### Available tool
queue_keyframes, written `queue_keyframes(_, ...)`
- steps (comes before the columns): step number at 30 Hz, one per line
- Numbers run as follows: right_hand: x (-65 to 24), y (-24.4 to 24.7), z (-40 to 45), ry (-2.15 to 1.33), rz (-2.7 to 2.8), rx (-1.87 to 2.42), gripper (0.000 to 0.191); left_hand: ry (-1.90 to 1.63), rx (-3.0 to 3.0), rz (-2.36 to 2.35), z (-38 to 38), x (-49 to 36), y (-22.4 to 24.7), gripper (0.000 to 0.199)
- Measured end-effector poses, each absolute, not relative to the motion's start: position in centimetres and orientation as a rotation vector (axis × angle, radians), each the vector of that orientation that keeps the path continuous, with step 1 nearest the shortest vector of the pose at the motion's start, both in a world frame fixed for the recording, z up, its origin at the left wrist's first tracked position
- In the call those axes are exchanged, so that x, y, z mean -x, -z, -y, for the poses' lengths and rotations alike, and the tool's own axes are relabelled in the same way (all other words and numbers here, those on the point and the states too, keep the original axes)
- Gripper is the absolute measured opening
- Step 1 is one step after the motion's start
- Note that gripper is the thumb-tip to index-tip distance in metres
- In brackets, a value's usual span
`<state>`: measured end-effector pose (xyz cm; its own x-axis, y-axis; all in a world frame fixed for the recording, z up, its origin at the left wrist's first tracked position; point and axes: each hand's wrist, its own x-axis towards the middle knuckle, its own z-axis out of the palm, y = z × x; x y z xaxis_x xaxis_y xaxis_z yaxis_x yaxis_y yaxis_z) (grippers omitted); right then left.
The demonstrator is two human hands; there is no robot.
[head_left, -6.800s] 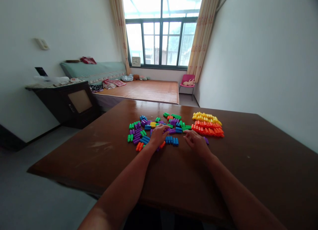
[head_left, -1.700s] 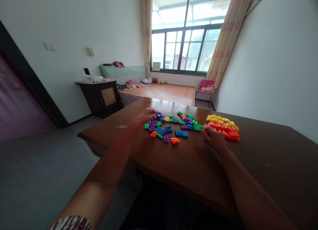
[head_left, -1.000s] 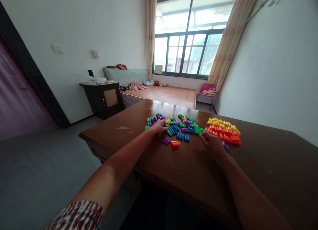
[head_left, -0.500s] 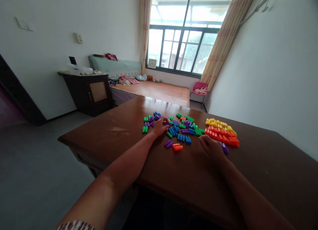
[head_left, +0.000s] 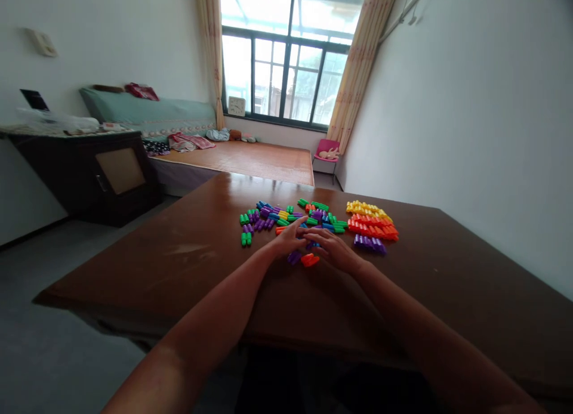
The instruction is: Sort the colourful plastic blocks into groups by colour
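Note:
My left hand (head_left: 289, 240) and my right hand (head_left: 335, 250) meet over the middle of a spread of small plastic pieces shaped like joined tubes. Fingers of the left hand are stretched and apart, one pointing up and right. The right hand's fingers reach out flat to the left, overlapping the left fingertips. Any small piece between them is hidden. Just below the hands are a purple piece (head_left: 294, 258) and an orange piece (head_left: 310, 260). Green pieces (head_left: 246, 239) and purple pieces (head_left: 265, 224) lie loose at the left.
Sorted at the right are a yellow row (head_left: 367, 209), orange rows (head_left: 373, 226) and a short purple row (head_left: 370, 244). The brown table (head_left: 201, 283) carries everything. Beyond it are a bed (head_left: 250, 160), a dark cabinet (head_left: 120, 175) and a pink chair (head_left: 326, 148).
My right hand has moved left from beside the sorted rows to meet the left hand. The left hand has drawn back from the purple pieces. The view has turned right.

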<state>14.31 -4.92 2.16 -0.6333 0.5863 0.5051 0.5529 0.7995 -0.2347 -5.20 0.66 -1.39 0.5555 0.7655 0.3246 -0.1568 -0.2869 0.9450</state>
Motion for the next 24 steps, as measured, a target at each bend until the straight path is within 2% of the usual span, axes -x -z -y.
queue_keyframes(4,-14.0,-2.1,5.5,-0.158,2.366,0.904,0.033,-0.925,-1.605,-0.503,-0.5,5.2,1.0,0.086)
queue_keyframes(7,-18.0,-2.6,5.5,-0.064,2.110,1.251,0.034,-1.022,-1.655,-0.594,-0.8,5.5,0.2,0.076)
queue_keyframes(9,-23.0,-2.6,5.5,0.057,1.768,1.513,0.041,-1.077,-1.675,-0.711,-1.1,6.0,-0.3,0.067)
queue_keyframes(13,-33.2,-0.5,5.9,0.134,1.222,1.887,0.050,-1.146,-1.699,-0.947,-1.6,6.8,-0.7,0.049)
queue_keyframes(18,-36.2,2.2,6.9,0.086,1.243,2.233,0.044,-1.170,-1.787,-1.049,-2.0,7.0,-0.1,0.037)
queue_keyframes(24,-35.0,1.6,6.6,0.059,1.330,2.280,0.055,-1.130,-1.991,-1.085,-2.1,7.5,0.2,0.029)
